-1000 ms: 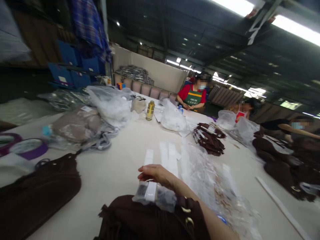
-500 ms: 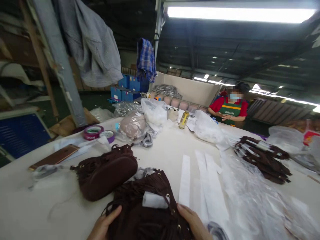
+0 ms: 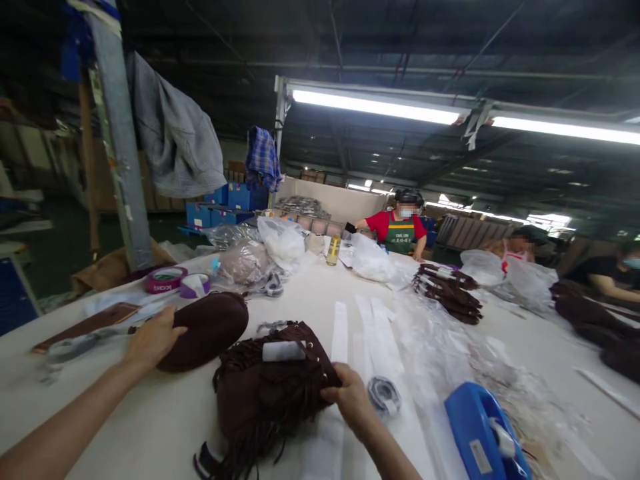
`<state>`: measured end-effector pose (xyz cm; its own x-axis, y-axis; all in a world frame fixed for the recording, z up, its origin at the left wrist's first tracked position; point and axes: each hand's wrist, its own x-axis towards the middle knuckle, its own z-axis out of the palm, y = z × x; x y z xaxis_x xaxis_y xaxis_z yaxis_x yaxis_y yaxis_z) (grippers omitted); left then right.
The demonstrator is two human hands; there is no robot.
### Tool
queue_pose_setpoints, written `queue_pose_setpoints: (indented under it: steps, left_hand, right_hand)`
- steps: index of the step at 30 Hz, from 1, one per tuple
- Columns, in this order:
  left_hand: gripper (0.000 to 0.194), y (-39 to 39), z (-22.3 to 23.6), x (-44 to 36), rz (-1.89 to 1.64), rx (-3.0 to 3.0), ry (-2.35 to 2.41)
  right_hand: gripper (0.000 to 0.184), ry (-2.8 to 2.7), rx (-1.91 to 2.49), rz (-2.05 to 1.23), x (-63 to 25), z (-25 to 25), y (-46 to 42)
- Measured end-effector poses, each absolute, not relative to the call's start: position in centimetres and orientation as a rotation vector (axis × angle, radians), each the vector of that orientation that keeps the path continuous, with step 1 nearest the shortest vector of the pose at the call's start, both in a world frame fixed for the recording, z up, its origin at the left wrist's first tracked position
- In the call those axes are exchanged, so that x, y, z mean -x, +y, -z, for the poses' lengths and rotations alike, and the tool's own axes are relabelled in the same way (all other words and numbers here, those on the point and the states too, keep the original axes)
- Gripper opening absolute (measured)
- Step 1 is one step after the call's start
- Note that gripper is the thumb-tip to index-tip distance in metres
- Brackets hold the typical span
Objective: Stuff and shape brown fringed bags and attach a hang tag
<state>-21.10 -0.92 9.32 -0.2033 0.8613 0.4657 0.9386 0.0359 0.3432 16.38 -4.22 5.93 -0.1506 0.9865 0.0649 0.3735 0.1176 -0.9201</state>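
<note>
A dark brown fringed bag (image 3: 245,400) lies on the white table in front of me, a white paper roll (image 3: 284,351) across it. My right hand (image 3: 353,393) is closed on this bag's right edge, near its metal eyelets. To the left rests a second brown bag (image 3: 207,333), its smooth oval base turned toward me. My left hand (image 3: 153,337) grips its left end, thumb on top; the other fingers are partly hidden. Right of my right hand sits a coiled grey strap (image 3: 384,395).
Purple tape rolls (image 3: 167,280) and a phone (image 3: 90,327) lie at left. White paper strips (image 3: 340,330), clear plastic bags (image 3: 425,340) and a blue tape dispenser (image 3: 483,433) are on the right. A bottle (image 3: 333,251) stands farther back. A co-worker (image 3: 400,230) stands across the table.
My left hand has left the fringed bag and taken hold of the second bag. My right hand stays on the fringed bag. The view has swung right, bringing in the blue dispenser.
</note>
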Motion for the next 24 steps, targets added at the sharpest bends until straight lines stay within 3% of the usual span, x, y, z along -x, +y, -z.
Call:
queue_pose_setpoints:
  steps: [4, 9, 13, 16, 19, 22, 24]
  left_hand:
    - [0.044, -2.5, -11.3, 19.3, 0.889, 1.870, -2.018]
    - [0.048, -2.1, -14.9, 10.6, 0.920, 2.780, -1.752]
    - [0.050, -0.1, -17.0, 5.8, 0.652, 3.177, -1.592]
    - [0.033, 0.9, -17.2, 4.8, 0.536, 3.250, -1.622]
    - [0.014, 0.9, -17.6, 5.3, 0.570, 3.234, -1.767]
    - [0.018, 0.3, -18.5, 6.4, 0.668, 3.274, -1.905]
    - [0.021, -0.4, -19.1, 7.1, 0.763, 3.272, -1.981]
  right_hand:
    - [0.020, -1.859, 1.114, -0.904, -16.8, -11.5, -4.3]
    - [0.032, -2.392, 0.821, -0.481, -17.1, -15.3, -5.1]
    - [0.032, -2.563, 0.697, -0.232, -16.6, -16.4, -5.2]
    - [0.029, -2.595, 0.749, -0.137, -17.0, -17.1, -4.5]
    - [0.031, -2.414, 0.964, -0.023, -18.5, -16.3, -4.0]
    - [0.047, -2.058, 1.276, 0.029, -19.8, -12.1, -5.3]
    - [0.047, -2.033, 1.401, -0.012, -20.1, -7.6, -7.5]
